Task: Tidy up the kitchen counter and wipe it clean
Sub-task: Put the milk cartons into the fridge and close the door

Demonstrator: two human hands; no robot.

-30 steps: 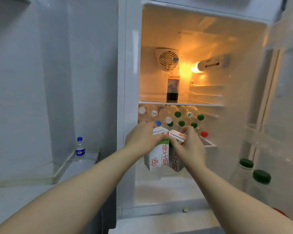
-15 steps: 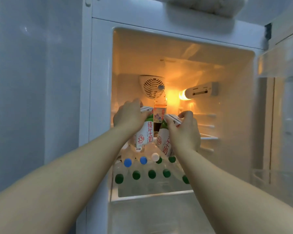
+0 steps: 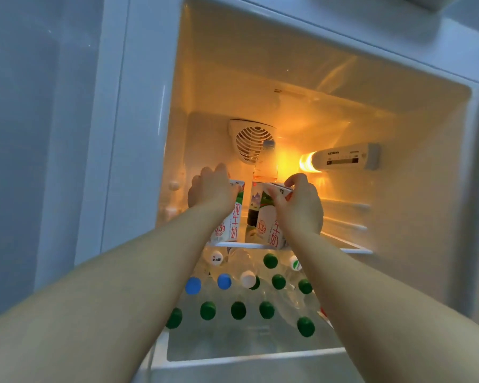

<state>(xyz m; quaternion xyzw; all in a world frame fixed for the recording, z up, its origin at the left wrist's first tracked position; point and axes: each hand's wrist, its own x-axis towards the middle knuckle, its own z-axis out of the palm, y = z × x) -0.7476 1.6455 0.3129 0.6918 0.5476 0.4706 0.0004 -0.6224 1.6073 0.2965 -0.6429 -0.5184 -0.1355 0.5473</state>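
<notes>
SIEMENS stands in small dark letters on the white control panel (image 3: 343,158). At the front edge of the glass shelf (image 3: 349,248), the left milk carton (image 3: 234,230) shows red 纯牛奶 and a round 3.3g mark; the right milk carton (image 3: 268,230) shows 3.3g and 牛奶

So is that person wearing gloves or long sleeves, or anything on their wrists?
No gloves. The left hand and right hand are bare, and so are the left forearm and right forearm, all the way to the picture's edge. No sleeve shows anywhere, and there's no watch, bracelet or ring on the parts I can see.
</notes>
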